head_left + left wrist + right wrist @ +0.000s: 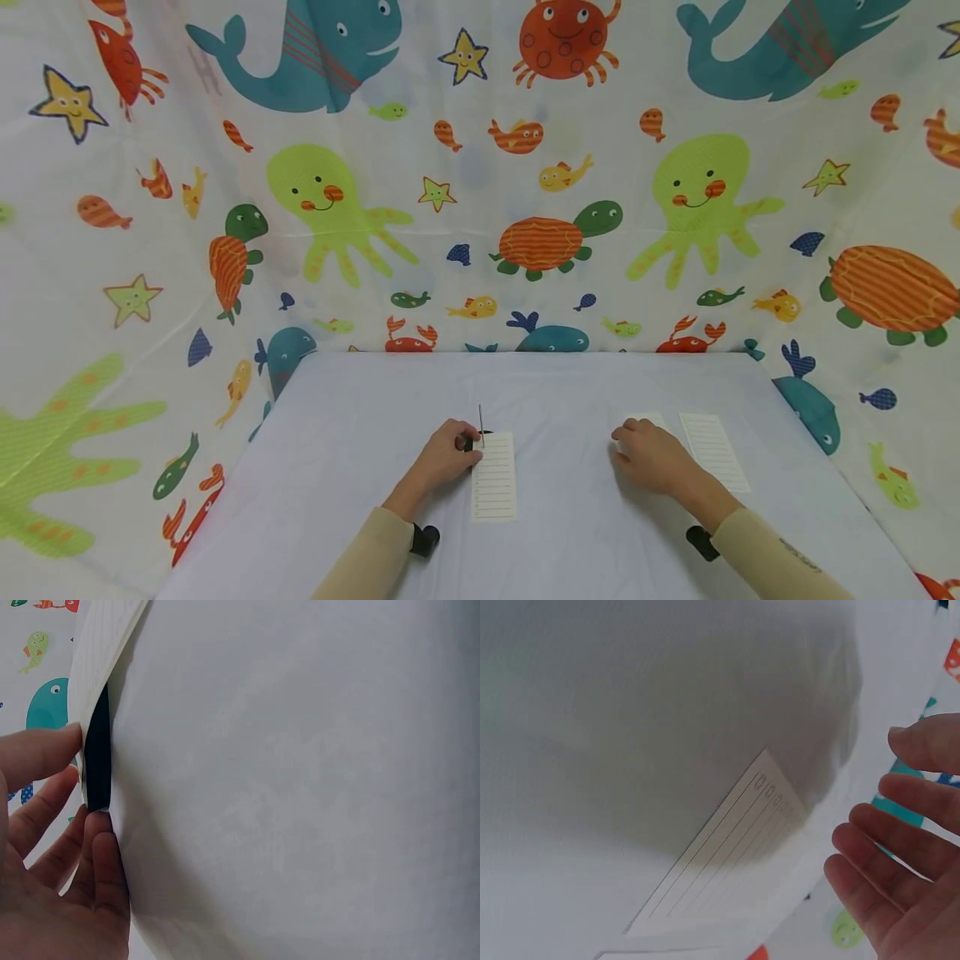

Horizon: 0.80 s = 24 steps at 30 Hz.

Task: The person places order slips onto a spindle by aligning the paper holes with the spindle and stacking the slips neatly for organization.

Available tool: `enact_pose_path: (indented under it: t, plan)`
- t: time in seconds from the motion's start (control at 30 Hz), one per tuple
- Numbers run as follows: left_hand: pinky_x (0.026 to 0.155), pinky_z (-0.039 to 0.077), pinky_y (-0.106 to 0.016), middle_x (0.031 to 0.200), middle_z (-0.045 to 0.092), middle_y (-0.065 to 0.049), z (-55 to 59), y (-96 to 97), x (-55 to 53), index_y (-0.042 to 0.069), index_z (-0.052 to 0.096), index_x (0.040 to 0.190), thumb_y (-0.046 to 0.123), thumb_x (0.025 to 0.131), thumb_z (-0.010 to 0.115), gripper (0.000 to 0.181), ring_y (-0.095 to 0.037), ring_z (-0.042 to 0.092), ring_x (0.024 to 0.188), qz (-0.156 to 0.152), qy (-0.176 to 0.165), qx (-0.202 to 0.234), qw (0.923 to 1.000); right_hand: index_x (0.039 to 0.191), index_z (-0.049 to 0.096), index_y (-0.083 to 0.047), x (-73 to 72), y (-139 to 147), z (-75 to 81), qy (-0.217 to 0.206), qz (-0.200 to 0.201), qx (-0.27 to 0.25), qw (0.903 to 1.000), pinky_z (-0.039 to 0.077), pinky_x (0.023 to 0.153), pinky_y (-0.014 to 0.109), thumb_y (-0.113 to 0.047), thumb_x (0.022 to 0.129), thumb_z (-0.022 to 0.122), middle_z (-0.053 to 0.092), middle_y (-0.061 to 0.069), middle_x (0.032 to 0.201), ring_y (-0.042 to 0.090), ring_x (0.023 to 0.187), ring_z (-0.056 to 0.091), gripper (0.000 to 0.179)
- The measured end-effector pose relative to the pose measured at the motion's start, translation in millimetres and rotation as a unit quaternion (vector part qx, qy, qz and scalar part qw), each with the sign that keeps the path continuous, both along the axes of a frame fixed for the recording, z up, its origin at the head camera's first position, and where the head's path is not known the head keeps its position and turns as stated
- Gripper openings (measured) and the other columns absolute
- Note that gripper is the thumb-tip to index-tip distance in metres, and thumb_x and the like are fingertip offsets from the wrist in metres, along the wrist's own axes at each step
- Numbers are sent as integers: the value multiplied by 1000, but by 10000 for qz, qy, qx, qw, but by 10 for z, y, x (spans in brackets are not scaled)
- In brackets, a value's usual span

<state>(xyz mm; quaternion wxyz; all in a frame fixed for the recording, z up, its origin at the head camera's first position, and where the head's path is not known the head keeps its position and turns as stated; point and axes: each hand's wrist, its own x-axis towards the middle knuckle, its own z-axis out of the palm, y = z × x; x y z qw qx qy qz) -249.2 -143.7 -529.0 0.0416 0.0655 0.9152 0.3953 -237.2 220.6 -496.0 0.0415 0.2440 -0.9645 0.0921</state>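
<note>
White backdrop [480,177] with cartoon whales [330,58], octopuses [318,187] and turtles [538,242] behind and beside a white tabletop [570,467].

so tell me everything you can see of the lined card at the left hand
The lined card is a thin, off-white rectangle, apparently paper, ruled with rows of lines. It is over the white table, long sides running away from the person. The left hand grips it near its far left corner, together with a dark object I can't identify. A thin rod crosses its far edge. In the left wrist view, its edge looks curved.
</note>
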Motion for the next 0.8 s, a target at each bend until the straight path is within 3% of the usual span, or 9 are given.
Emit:
enact_pose_path:
  t: [0.33, 0.5, 0.8]
  plan:
    - [76, 41, -38, 100, 53, -5, -12, -1, 2, 9, 67, 109, 13, 88, 77, 24, -21, 50, 91, 7, -63, 45, 10000, 111, 70, 4, -71, 256, 54, -120, -485, 59, 9987, 54, 85, 51, -8, 87, 75, 67, 17, 106, 37, 98, 64, 27]
    - [77, 41, -37, 100, 53, -4, -7, 6, 11, 10, 67, 109, 13, 88, 77, 23, -21, 50, 91, 46, -71, 87, 9999, 114, 68, 5, -106, 371, 56, -386, -797, 121, 9960, 52, 89, 54, -11, 89, 75, 66, 17, 107, 39, 102, 63, 31]
    - [77, 41, -37, 99, 53, -3, -4, -5, 6, 10, 68, 108, 14, 88, 77, 22, -20, 50, 91, 2, -20, 142, 9999, 118, 66, 6, -118, 548, -40, -785, -1140, -21, 9904, 49, 92, 58, -13, 92, 71, 64, 20, 110, 42, 106, 61, 33]
